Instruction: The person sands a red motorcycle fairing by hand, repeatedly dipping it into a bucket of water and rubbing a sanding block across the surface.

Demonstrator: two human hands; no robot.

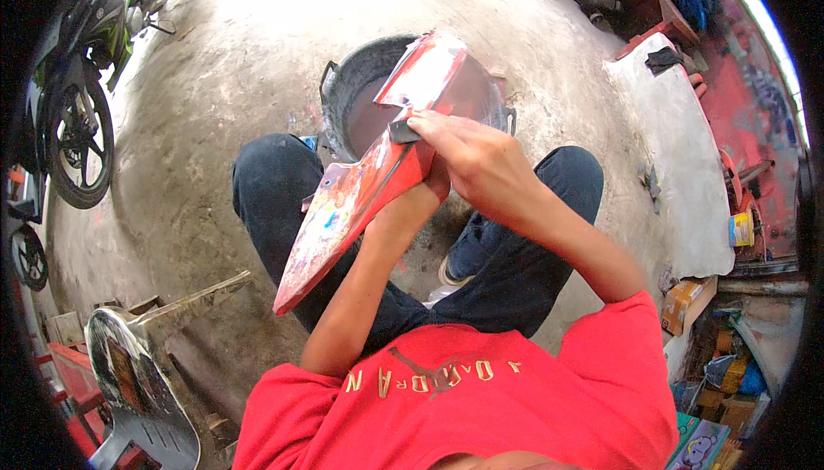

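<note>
A long, pointed motorcycle body panel (339, 204), red with worn white patches, slants across my lap and over a black tub. My left hand (438, 180) grips it from underneath, its fingers mostly hidden behind the panel. Closed on a small dark piece of sandpaper (403, 132), my right hand (470, 151) presses it against the panel's upper face, near the notch in its middle. The black tub (333, 92) stands between and beyond my knees and holds murky brownish water.
Motorcycles (81, 127) stand at the far left. A scuffed black-and-grey moulded part (142, 393) and wooden boards lie at the near left. On the right are a pale sheet (661, 152), a yellow container (741, 230), a cardboard box (682, 305) and piled clutter.
</note>
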